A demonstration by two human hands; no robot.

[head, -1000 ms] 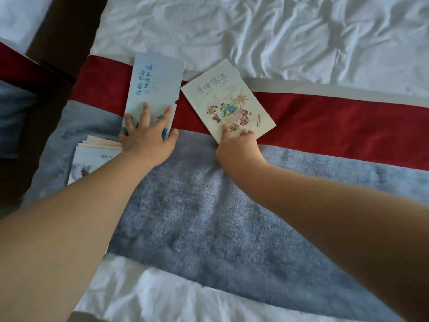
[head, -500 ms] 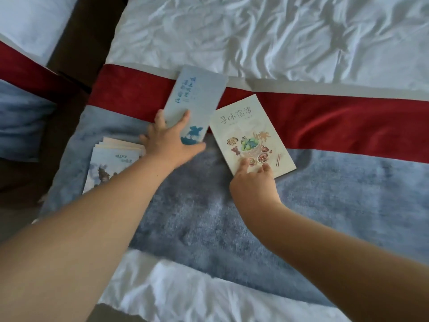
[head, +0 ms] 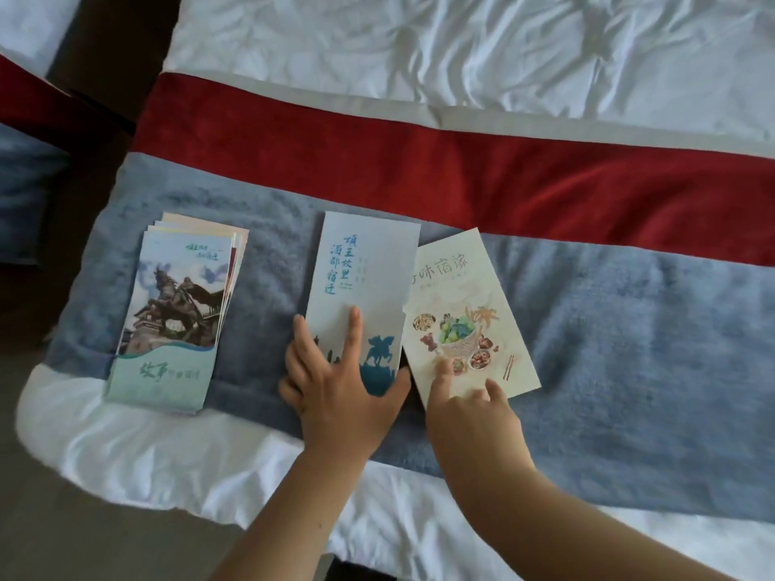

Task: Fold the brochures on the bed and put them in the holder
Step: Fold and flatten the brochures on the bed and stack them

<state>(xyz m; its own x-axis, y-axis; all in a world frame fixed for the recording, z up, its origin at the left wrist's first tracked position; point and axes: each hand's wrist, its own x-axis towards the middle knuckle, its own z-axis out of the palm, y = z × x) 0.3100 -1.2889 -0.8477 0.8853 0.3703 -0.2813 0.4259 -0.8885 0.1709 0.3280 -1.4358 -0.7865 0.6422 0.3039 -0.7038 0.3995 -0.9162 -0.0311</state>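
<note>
Your left hand [head: 339, 383] presses flat on the blue brochure [head: 365, 278], your right hand [head: 474, 417] touches the cream brochure [head: 474, 295] with loose fingers; the stack [head: 176, 312] is unfiled and no holder is in sight.

Bare left hand [head: 340, 398], bare right hand [head: 472, 419], unclothed forearms [head: 289, 517].

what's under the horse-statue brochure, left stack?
More brochures: their edges fan out past the horse-statue brochure at top and right. Their covers and exact count are hidden beneath it.
</note>
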